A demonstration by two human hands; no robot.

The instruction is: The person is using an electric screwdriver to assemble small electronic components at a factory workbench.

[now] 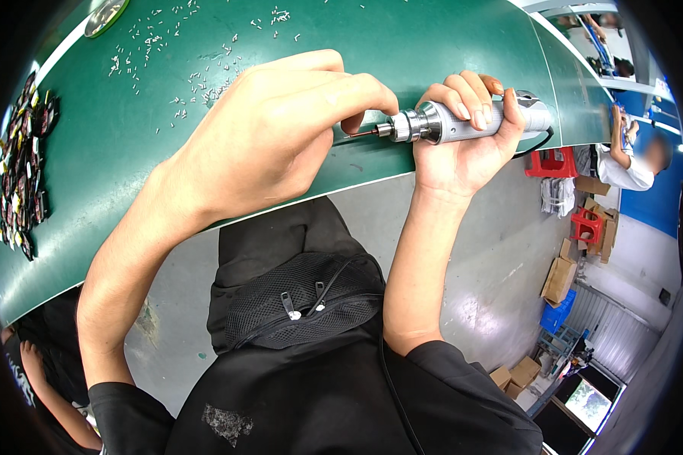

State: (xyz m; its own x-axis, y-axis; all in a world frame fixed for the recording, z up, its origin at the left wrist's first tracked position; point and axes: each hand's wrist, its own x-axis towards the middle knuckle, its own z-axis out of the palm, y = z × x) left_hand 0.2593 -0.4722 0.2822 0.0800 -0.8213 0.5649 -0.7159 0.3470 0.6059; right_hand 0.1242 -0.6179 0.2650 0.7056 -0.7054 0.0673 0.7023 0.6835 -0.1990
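My right hand (463, 144) is wrapped round a silver-grey electric screwdriver (457, 123) with a chrome collar. The screwdriver is held sideways over the near edge of the green worktable (402, 45), and its thin reddish bit (363, 133) points left. A black cord (540, 145) curves by its rear end. My left hand (281, 129) is closed at the bit, with thumb and index finger bent toward the chrome collar. Its back faces up and hides whatever its fingers grip. Many small silver screws (209, 92) lie scattered on the table beyond my left hand.
A heap of small dark parts (24, 163) lies at the table's left end. A green-rimmed dish (105, 17) stands far left. Red stools (552, 162) and cardboard boxes (560, 271) stand on the floor to the right. Other people sit at the far right (631, 163) and lower left (49, 387).
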